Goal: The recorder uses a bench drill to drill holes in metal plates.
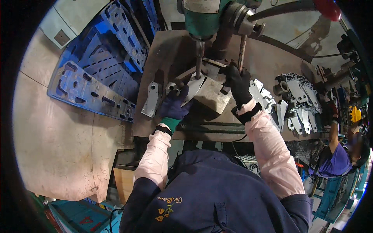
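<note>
A green drill press (203, 21) stands over the bench, its spindle (199, 58) lowered onto a curved flat metal plate (193, 90). That plate lies against a metal block (213, 95). My left hand (175, 105), in a dark purple and green glove, pinches the plate's near left end. My right hand (237, 83), in a black glove, closes round the lower end of the press's lever (242, 52); its fingertips are partly hidden. Just left of my left hand, another curved plate (152, 99) with small holes rests on the bench.
Several loose metal plates (259, 93) lie right of my right hand, with a larger heap (299, 95) beyond. Blue plastic pallets (93, 91) stand left of the brown bench (163, 50). At the far right a person (334, 163) in purple works nearby.
</note>
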`<action>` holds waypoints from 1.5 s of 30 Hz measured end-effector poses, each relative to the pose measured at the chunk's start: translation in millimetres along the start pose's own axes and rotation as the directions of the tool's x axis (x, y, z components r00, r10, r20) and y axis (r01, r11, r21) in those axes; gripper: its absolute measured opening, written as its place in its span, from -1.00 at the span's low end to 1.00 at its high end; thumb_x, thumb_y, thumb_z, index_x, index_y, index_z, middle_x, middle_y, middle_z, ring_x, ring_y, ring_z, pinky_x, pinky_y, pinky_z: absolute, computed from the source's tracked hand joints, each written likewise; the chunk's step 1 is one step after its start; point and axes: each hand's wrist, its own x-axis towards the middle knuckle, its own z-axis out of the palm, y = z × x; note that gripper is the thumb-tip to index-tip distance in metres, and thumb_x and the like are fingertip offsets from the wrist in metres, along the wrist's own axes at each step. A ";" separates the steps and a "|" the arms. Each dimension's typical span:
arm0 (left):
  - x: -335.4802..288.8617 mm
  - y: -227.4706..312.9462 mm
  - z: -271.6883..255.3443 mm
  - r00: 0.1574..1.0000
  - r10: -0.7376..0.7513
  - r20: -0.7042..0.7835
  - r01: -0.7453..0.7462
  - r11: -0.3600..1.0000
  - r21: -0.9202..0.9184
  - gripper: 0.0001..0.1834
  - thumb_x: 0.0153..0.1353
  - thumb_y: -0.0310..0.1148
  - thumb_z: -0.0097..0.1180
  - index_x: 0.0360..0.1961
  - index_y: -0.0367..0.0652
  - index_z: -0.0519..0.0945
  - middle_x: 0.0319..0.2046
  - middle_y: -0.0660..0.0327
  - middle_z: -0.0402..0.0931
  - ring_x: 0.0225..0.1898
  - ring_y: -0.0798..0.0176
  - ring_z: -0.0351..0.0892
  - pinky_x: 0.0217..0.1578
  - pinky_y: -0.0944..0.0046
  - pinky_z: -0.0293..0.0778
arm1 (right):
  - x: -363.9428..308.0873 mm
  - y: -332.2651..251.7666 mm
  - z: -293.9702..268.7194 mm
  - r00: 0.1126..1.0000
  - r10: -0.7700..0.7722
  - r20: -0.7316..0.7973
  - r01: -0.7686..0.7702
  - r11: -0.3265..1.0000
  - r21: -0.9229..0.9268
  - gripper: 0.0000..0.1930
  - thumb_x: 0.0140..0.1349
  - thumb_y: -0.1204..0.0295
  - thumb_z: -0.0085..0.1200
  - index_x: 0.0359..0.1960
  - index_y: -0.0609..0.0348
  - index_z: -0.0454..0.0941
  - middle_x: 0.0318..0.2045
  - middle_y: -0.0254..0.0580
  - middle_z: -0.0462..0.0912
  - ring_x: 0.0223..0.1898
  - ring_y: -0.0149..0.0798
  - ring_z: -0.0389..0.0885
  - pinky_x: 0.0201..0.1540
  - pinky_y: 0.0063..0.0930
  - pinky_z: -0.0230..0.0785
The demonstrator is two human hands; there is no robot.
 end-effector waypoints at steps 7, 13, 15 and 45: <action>2.1 4.9 -2.6 1.000 0.001 0.016 -0.002 0.998 0.059 -0.22 0.08 0.14 0.14 0.35 0.43 0.20 0.15 -0.08 0.33 0.15 -0.16 0.39 0.00 -0.05 0.46 | 28.1 34.5 -19.1 0.997 -0.067 -0.025 0.067 0.998 -0.020 -0.76 0.28 0.31 0.13 -0.20 0.26 0.62 -0.50 -0.29 0.65 -0.55 -0.49 0.48 -0.51 -0.55 0.30; -0.9 -8.4 8.0 0.999 -0.001 0.053 0.025 0.890 -0.456 -0.23 0.12 0.13 0.14 0.38 0.45 0.18 0.25 -0.19 0.24 0.24 -0.28 0.28 0.18 -0.11 0.31 | 34.4 40.8 -17.2 0.994 -0.057 -0.093 0.055 0.998 -0.014 -0.76 0.27 0.33 0.13 -0.20 0.28 0.60 -0.53 -0.32 0.60 -0.54 -0.46 0.52 -0.50 -0.51 0.33; 2.8 2.3 -6.4 0.995 0.004 0.100 0.006 0.995 -0.100 -0.23 0.13 0.13 0.13 0.38 0.44 0.19 0.26 -0.16 0.24 0.24 -0.25 0.27 0.19 -0.09 0.30 | 37.0 42.6 -24.5 0.992 -0.096 -0.077 0.093 0.995 -0.045 -0.77 0.27 0.35 0.13 -0.19 0.28 0.59 -0.52 -0.28 0.61 -0.52 -0.42 0.54 -0.49 -0.49 0.36; -7.5 2.4 -9.7 0.999 -0.019 0.046 0.021 0.998 -0.051 -0.27 0.10 0.18 0.11 0.32 0.37 0.30 0.21 0.00 0.35 0.18 -0.11 0.39 0.11 -0.06 0.39 | 177.2 39.1 -89.2 0.745 -0.641 0.185 0.510 0.367 -0.778 -0.82 0.24 0.35 0.06 -0.21 0.15 0.57 -0.37 0.05 0.63 -0.36 0.12 0.61 -0.34 -0.09 0.45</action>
